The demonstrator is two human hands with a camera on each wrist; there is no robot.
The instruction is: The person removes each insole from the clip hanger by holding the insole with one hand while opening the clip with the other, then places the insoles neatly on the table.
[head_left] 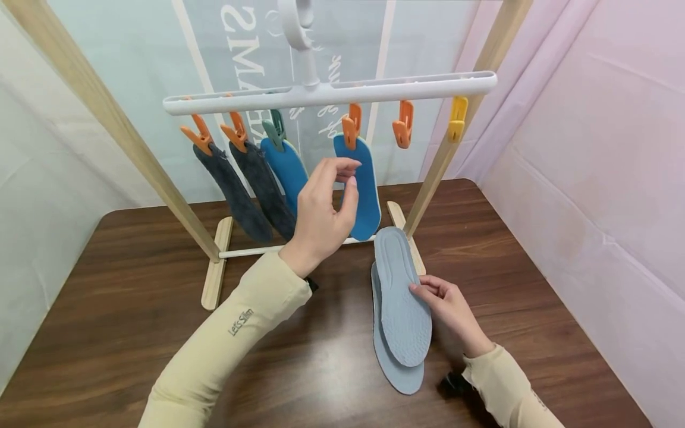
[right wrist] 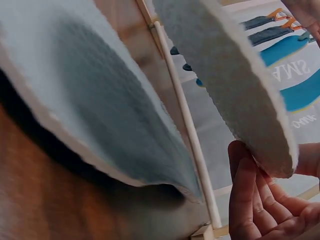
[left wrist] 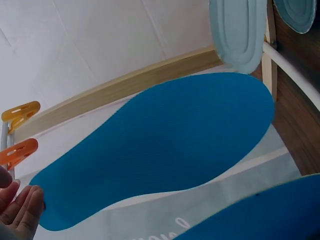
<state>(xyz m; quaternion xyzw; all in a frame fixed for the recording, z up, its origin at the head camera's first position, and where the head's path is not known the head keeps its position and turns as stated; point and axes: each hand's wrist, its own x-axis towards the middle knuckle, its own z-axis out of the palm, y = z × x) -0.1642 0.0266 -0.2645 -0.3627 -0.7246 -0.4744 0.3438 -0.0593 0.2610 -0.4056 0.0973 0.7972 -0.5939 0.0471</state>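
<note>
In head view, pinches the upper grey insole (head_left: 401,297) at five o'clock with right hand (head_left: 448,304) — has left hand (head_left: 325,213) near centre, with thumb and fingers apart. In left wrist view, shows left hand at eight o'clock, near hanging blue insole (left wrist: 155,145). In right wrist view, shows same pinch toward four o'clock.

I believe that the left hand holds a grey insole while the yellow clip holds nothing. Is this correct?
One detail is wrong: the right hand, not the left hand, holds a grey insole, as the head view shows. The yellow clip holds nothing.
</note>
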